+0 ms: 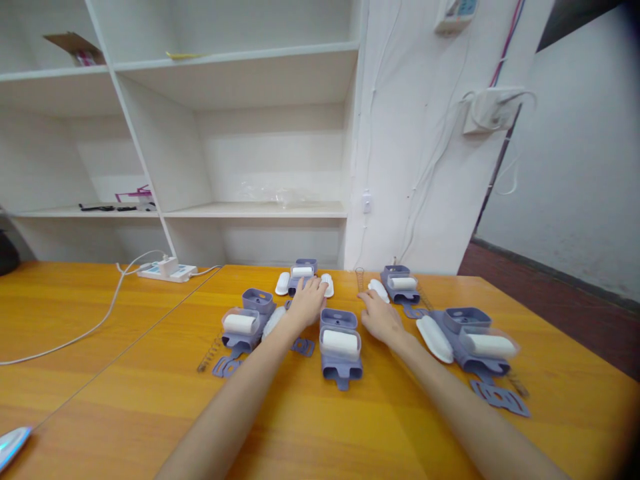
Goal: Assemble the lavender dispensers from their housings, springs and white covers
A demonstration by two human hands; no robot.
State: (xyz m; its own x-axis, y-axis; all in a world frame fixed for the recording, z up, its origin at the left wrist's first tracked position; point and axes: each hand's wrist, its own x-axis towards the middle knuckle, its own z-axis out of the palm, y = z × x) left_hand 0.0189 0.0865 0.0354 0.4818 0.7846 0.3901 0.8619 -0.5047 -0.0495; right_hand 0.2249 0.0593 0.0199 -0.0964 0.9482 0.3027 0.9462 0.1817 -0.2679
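Note:
Several purple plastic roller units with white rolls lie on the orange table [125, 400]. My left hand [306, 301] reaches forward with fingers stretched out, its tips touching the far unit [303, 271] and the white oval covers [327, 285] beside it. My right hand [380, 317] rests flat on the table, fingers extended toward a white oval cover [379, 290] and a small spring [359, 279]. Between my hands sits a middle unit [341, 347]. Neither hand holds anything.
More units lie at the left [245, 323], back right [401, 283] and right [473, 340], with flat purple brackets [500, 397] and springs [210, 353] loose beside them. A white power strip [167, 270] with cable sits at the back left. White shelves [235, 73] stand behind.

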